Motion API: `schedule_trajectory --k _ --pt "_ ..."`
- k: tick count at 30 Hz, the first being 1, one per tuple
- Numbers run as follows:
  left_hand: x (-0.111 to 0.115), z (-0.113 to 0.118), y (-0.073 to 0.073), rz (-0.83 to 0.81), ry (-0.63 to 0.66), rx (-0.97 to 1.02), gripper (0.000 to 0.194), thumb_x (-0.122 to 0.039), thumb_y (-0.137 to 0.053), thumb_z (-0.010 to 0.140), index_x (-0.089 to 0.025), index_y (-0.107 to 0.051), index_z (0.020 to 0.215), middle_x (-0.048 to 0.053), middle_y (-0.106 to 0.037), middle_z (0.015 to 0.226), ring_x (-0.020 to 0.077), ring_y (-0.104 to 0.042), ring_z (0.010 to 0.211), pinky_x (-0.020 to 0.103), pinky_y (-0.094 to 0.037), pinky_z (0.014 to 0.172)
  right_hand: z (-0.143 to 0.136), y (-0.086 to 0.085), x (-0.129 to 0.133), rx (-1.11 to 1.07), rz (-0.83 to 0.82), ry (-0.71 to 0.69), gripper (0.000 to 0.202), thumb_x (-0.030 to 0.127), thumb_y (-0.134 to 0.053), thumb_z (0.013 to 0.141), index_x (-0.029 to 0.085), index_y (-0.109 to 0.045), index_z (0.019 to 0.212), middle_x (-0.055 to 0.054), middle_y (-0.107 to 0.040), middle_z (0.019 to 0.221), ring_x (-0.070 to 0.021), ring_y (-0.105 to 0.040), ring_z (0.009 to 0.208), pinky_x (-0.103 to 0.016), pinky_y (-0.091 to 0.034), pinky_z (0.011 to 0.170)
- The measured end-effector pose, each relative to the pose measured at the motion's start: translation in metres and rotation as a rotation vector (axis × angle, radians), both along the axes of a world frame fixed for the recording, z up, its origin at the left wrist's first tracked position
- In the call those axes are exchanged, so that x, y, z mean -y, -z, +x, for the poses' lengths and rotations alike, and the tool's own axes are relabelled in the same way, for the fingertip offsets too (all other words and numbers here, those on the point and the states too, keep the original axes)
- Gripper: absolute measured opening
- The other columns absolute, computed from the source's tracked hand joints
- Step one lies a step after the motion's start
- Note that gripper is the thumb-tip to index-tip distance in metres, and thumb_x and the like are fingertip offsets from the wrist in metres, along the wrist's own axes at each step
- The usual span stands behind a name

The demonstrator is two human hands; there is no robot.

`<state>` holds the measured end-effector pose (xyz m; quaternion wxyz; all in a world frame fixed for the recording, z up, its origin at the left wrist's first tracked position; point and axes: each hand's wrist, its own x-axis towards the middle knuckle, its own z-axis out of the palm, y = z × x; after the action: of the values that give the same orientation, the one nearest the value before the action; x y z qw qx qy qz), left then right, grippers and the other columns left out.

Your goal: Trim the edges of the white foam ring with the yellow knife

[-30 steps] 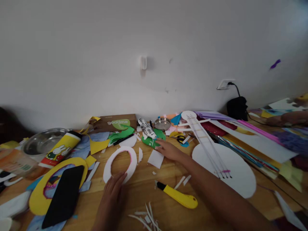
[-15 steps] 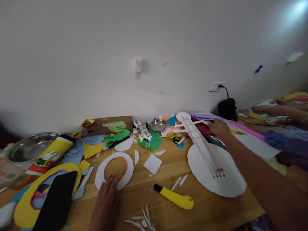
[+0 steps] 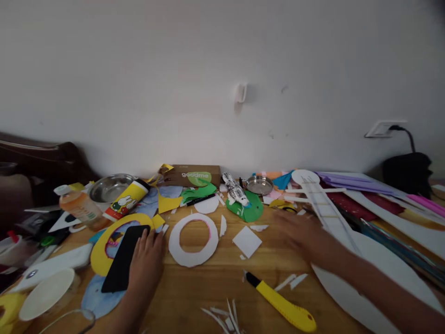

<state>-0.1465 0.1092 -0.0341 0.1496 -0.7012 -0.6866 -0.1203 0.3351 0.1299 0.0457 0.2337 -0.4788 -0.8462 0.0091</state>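
My left hand rests on the right edge of a black phone, fingers spread and holding nothing. The phone overlaps a yellow paper ring. Just right of that hand lies a white ring with a pink inner edge. My right hand hovers, blurred by motion, beside the neck of a white guitar-shaped cutout; its finger positions are unclear. Between the hands are a white square and a yellow cutter with its blade tip showing.
Along the wall stand a brown box, a small metal dish and green paper. A metal bowl, a patterned yellow tube and a bottle are at left. Paper scraps lie at the front.
The view has turned left. My left hand has moved from the white ring to the phone. My right hand has come back from the far purple paper to beside the guitar cutout's neck.
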Motion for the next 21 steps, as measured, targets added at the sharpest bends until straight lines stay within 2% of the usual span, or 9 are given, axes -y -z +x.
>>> schedule_trajectory --k 2,4,6,10,12,15,19,21 --pt "0.000 0.003 -0.002 -0.013 -0.011 -0.031 0.050 -0.010 -0.036 0.094 -0.011 -0.062 0.136 0.020 -0.063 0.139 0.0384 -0.043 0.143 0.055 -0.032 0.117 -0.052 0.010 0.018 0.056 -0.034 -0.182 0.034 0.029 -0.056 0.094 0.028 -0.067 0.127 -0.008 -0.067 0.133 -0.0262 -0.060 0.127 -0.047 -0.048 0.110" --pt "-0.001 0.005 -0.003 -0.011 -0.035 -0.051 0.051 -0.011 -0.037 0.094 -0.012 -0.060 0.139 0.020 -0.062 0.140 0.0398 -0.041 0.144 0.058 -0.029 0.117 -0.098 0.018 0.028 0.093 -0.065 -0.297 0.034 0.028 -0.053 0.098 0.025 -0.063 0.130 -0.008 -0.064 0.137 -0.0242 -0.057 0.130 -0.043 -0.046 0.112" --pt "-0.002 0.008 -0.003 -0.011 -0.047 -0.061 0.049 -0.015 -0.039 0.094 -0.011 -0.061 0.138 0.022 -0.061 0.141 0.0406 -0.040 0.144 0.058 -0.030 0.116 -0.135 0.027 0.029 0.113 -0.086 -0.352 0.036 0.030 -0.053 0.099 0.021 -0.061 0.133 -0.010 -0.059 0.143 -0.0246 -0.055 0.132 -0.042 -0.045 0.113" --pt "-0.005 0.009 -0.002 -0.018 -0.011 -0.058 0.049 -0.015 -0.041 0.094 -0.011 -0.060 0.139 0.023 -0.062 0.140 0.0367 -0.046 0.141 0.054 -0.035 0.114 -0.187 0.052 0.012 0.148 -0.112 -0.382 0.052 0.031 -0.057 0.098 0.013 -0.048 0.146 -0.018 -0.052 0.148 -0.0339 -0.041 0.142 -0.052 -0.037 0.118" --pt "-0.005 0.008 -0.002 -0.021 0.019 -0.045 0.050 -0.012 -0.040 0.092 -0.012 -0.059 0.139 0.020 -0.063 0.139 0.0344 -0.049 0.140 0.053 -0.038 0.113 -0.204 0.063 0.005 0.163 -0.122 -0.390 0.053 0.027 -0.058 0.096 0.010 -0.047 0.145 -0.021 -0.054 0.143 -0.0362 -0.045 0.138 -0.056 -0.036 0.116" --pt "-0.004 0.003 -0.001 -0.014 0.055 -0.012 0.051 -0.009 -0.038 0.091 -0.012 -0.060 0.137 0.018 -0.066 0.136 0.0317 -0.053 0.137 0.050 -0.041 0.112 -0.217 0.071 0.001 0.172 -0.130 -0.408 0.043 0.020 -0.054 0.096 0.008 -0.054 0.137 -0.020 -0.062 0.126 -0.0338 -0.055 0.124 -0.056 -0.038 0.113" --pt "-0.004 0.001 0.001 0.007 0.073 0.039 0.047 -0.013 -0.040 0.093 -0.013 -0.061 0.135 0.017 -0.070 0.130 0.0284 -0.060 0.130 0.046 -0.042 0.113 -0.216 0.069 0.000 0.151 -0.146 -0.458 0.048 0.024 -0.057 0.094 0.013 -0.052 0.140 -0.016 -0.062 0.120 -0.0302 -0.058 0.112 -0.050 -0.046 0.104" --pt "-0.006 0.002 -0.002 0.014 0.075 0.062 0.045 -0.018 -0.041 0.095 -0.015 -0.062 0.134 0.016 -0.068 0.134 0.0276 -0.056 0.134 0.044 -0.039 0.116 -0.211 0.065 -0.002 0.123 -0.158 -0.462 0.049 0.028 -0.061 0.091 0.015 -0.053 0.138 -0.015 -0.061 0.120 -0.0297 -0.058 0.110 -0.048 -0.048 0.101"
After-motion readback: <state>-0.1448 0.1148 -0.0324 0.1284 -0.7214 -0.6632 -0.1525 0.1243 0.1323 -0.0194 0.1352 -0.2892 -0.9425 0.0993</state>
